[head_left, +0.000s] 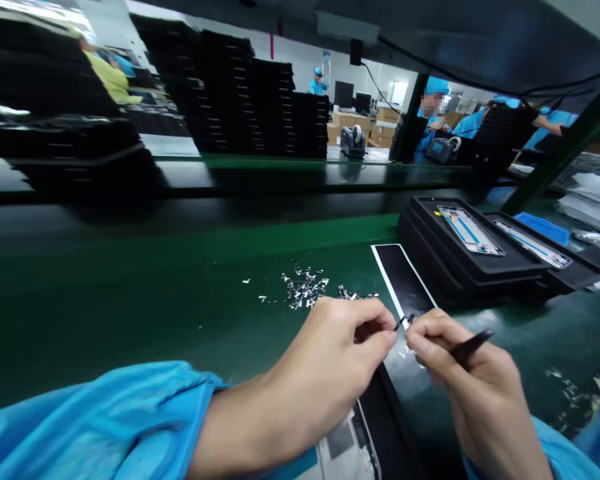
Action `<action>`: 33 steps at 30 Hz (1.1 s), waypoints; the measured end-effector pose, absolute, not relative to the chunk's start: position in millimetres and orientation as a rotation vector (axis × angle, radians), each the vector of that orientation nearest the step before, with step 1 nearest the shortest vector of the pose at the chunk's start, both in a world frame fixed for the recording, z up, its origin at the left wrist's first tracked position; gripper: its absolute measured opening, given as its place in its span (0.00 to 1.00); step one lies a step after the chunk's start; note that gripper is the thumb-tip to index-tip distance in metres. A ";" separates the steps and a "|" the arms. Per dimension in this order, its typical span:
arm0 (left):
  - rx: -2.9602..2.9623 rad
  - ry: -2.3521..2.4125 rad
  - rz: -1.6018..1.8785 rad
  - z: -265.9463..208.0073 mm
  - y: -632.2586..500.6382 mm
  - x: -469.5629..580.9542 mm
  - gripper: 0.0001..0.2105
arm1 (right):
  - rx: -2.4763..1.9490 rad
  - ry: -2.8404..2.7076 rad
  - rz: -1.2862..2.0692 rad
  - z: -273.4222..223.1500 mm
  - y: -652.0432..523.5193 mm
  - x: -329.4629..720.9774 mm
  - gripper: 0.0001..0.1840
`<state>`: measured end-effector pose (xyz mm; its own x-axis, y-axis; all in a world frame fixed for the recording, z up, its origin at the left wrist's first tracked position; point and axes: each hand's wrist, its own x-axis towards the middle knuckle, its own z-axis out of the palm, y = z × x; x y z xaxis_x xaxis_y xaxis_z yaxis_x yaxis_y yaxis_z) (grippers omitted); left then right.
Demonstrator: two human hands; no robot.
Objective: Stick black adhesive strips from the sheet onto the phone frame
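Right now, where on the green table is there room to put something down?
Bare green mat lies left of the small metal bits. It is crowded around the left hand and right hand, the black strip and the black trays.

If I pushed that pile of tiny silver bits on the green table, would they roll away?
Probably not. The silver bits look flat and thin, so they would likely slide and scatter across the green table. They seem very light; stray ones already lie apart from the pile.

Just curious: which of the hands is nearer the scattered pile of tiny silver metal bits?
Left hand, just below the pile; right hand lies farther right, holding black tweezers.
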<state>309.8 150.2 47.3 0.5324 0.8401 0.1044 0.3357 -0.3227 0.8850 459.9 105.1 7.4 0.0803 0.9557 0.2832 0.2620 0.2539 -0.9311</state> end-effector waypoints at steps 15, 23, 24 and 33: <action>2.299 0.829 0.945 39.1 129.4 236.4 0.07 | -0.931 -2.051 0.380 32.8 105.4 418.3 0.10; 2.128 0.951 0.692 34.0 125.6 228.0 0.09 | -1.068 -1.984 0.604 16.6 100.3 408.5 0.06; 2.131 0.947 0.683 33.5 125.0 228.3 0.09 | -1.082 -1.978 0.635 16.8 100.5 409.6 0.06; 1.900 0.994 0.834 23.4 131.1 236.5 0.09 | -1.254 -1.997 0.676 20.8 112.8 429.8 0.11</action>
